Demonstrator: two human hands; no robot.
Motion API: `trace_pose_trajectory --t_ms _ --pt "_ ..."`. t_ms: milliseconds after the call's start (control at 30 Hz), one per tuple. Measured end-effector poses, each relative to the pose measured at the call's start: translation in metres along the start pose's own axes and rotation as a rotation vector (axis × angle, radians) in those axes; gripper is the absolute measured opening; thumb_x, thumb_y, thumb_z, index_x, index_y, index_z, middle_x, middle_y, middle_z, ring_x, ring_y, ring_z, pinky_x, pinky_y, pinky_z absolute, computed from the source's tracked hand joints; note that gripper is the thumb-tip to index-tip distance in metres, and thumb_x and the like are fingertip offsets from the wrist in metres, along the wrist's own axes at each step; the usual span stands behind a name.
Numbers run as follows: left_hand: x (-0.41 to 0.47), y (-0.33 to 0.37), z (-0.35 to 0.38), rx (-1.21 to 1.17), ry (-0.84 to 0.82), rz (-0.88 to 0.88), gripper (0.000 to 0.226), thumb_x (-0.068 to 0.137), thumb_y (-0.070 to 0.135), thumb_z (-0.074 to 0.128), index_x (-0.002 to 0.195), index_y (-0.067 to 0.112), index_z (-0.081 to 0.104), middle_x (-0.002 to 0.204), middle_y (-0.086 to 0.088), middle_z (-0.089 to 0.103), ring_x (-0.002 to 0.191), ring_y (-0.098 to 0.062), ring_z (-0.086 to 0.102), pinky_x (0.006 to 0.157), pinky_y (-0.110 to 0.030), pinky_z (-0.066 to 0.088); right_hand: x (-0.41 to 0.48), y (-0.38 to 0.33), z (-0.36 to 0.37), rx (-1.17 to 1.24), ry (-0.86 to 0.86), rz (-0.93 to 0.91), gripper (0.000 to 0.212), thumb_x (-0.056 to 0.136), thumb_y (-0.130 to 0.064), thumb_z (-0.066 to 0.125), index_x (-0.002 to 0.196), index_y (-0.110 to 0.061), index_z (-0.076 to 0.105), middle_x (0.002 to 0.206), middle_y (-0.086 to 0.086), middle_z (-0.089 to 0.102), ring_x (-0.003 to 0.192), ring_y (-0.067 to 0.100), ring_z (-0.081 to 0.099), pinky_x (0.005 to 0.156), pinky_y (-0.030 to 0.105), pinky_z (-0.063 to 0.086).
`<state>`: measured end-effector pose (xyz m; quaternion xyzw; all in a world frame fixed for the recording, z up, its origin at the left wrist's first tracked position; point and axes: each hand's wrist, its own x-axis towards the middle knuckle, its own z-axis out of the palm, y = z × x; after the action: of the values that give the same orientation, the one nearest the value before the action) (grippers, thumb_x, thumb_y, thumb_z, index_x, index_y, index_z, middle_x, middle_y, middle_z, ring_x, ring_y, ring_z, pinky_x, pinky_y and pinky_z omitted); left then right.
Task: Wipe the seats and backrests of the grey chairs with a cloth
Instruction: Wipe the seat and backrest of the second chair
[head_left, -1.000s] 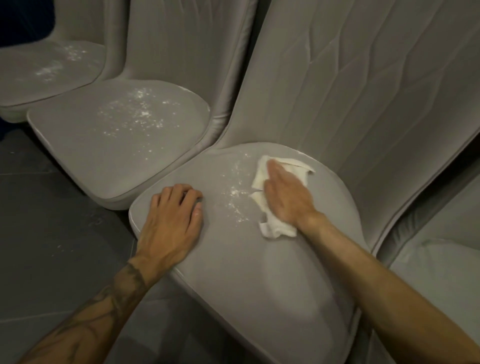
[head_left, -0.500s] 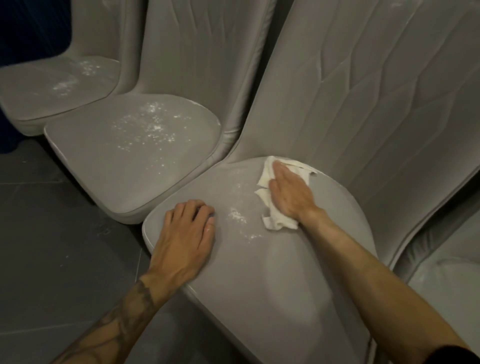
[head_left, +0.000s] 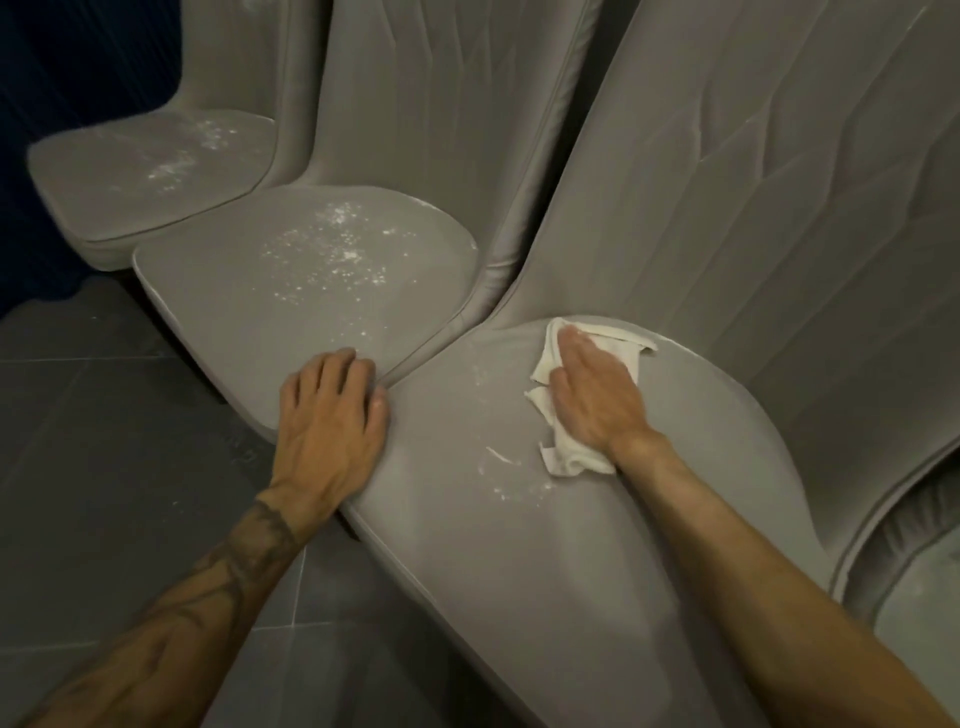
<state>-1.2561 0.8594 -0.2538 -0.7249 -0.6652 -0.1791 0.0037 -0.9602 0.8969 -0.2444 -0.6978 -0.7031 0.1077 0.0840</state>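
The right hand (head_left: 592, 400) lies flat, fingers straight and together, pressing the white cloth (head_left: 563, 457) onto the nearest seat (head_left: 519, 571). The cloth looks soft, light and crumpled, likely to bunch or slip, so a broad palm over its middle suits it better than a pinch. Its edges poke out at 1 and 7 o'clock of the hand. White powder (head_left: 498, 467) streaks at 8 o'clock. The backrest (head_left: 753, 208) rises at 12. The left hand (head_left: 332, 415), at 9 o'clock, rests spread on the seat's rim.
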Motion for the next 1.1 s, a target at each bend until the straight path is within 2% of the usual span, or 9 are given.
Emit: trace_pose_trajectory --t_ms 133,233,367,467,667,800,867,967,1100 --pt "0.0 0.001 0.007 -0.01 0.016 -0.018 0.043 0.102 0.034 0.039 0.132 0.01 0.059 0.144 -0.015 0.054 0.134 -0.036 0.048 0.112 -0.052 0.035 -0.015 -0.085 0.032 0.01 -0.034 -0.264 0.061 0.107 -0.029 0.031 0.162 -0.004 0.018 0.17 0.014 0.018 0.158 0.027 0.02 0.126 0.039 0.015" --pt "-0.003 -0.002 0.005 -0.011 0.007 -0.003 0.045 0.103 0.031 0.037 0.134 0.008 0.058 0.148 -0.016 0.052 0.137 -0.036 0.047 0.115 -0.052 0.034 -0.034 -0.096 0.036 0.056 -0.113 -0.451 0.064 0.104 -0.034 0.024 0.163 -0.01 0.019 0.171 0.007 0.018 0.159 0.02 0.016 0.128 0.034 0.009" --pt "-0.006 -0.001 0.003 -0.008 0.009 0.001 0.046 0.104 0.031 0.035 0.137 0.006 0.057 0.149 -0.017 0.051 0.138 -0.037 0.046 0.117 -0.053 0.032 -0.019 -0.02 0.009 -0.025 -0.072 -0.17 0.057 0.11 -0.025 0.032 0.164 -0.011 0.018 0.171 0.008 0.019 0.157 0.024 0.023 0.127 0.033 0.012" --pt "-0.005 0.0 0.004 0.031 0.033 -0.018 0.04 0.106 0.029 0.04 0.137 0.009 0.058 0.148 -0.014 0.052 0.138 -0.033 0.045 0.117 -0.049 0.031 -0.02 -0.033 0.002 -0.043 -0.029 -0.037 0.059 0.109 -0.025 0.033 0.163 -0.006 0.017 0.17 0.014 0.021 0.155 0.029 0.025 0.125 0.037 0.02" --pt "-0.004 -0.007 0.012 0.009 0.077 0.012 0.04 0.105 0.029 0.036 0.131 0.009 0.06 0.145 -0.014 0.054 0.135 -0.034 0.048 0.113 -0.05 0.034 -0.085 -0.107 0.035 0.035 -0.137 -0.529 0.065 0.103 -0.037 0.017 0.163 -0.011 0.018 0.171 0.007 0.019 0.159 0.018 0.017 0.13 0.035 0.011" --pt "-0.003 -0.008 0.016 0.016 0.091 0.013 0.04 0.107 0.028 0.036 0.132 0.009 0.059 0.146 -0.014 0.053 0.137 -0.034 0.048 0.114 -0.05 0.034 -0.078 -0.046 0.013 0.027 -0.116 -0.245 0.057 0.11 -0.025 0.03 0.164 -0.014 0.013 0.172 0.003 0.011 0.16 0.016 0.012 0.129 0.028 0.003" --pt "-0.003 -0.008 0.018 0.024 0.102 0.004 0.038 0.107 0.028 0.037 0.132 0.01 0.059 0.147 -0.014 0.053 0.138 -0.033 0.047 0.115 -0.05 0.034 -0.079 -0.051 0.009 0.024 -0.1 -0.141 0.059 0.11 -0.024 0.03 0.164 -0.01 0.012 0.173 0.005 0.011 0.16 0.017 0.012 0.13 0.032 0.009" --pt "-0.002 -0.009 0.019 0.015 0.098 0.004 0.039 0.105 0.029 0.035 0.131 0.011 0.058 0.147 -0.013 0.053 0.137 -0.033 0.047 0.114 -0.05 0.034 -0.106 -0.104 0.03 -0.026 -0.019 -0.348 0.059 0.104 -0.022 0.031 0.154 0.007 0.034 0.166 0.016 0.031 0.153 0.027 0.034 0.127 0.039 0.028" --pt "-0.002 -0.013 0.019 0.002 0.086 0.011 0.042 0.105 0.029 0.031 0.133 0.011 0.057 0.148 -0.014 0.052 0.138 -0.032 0.047 0.115 -0.05 0.033 -0.144 -0.13 0.042 0.025 -0.122 -0.506 0.062 0.108 -0.038 0.018 0.165 -0.016 0.01 0.173 -0.001 0.006 0.16 0.01 0.004 0.13 0.03 -0.002"
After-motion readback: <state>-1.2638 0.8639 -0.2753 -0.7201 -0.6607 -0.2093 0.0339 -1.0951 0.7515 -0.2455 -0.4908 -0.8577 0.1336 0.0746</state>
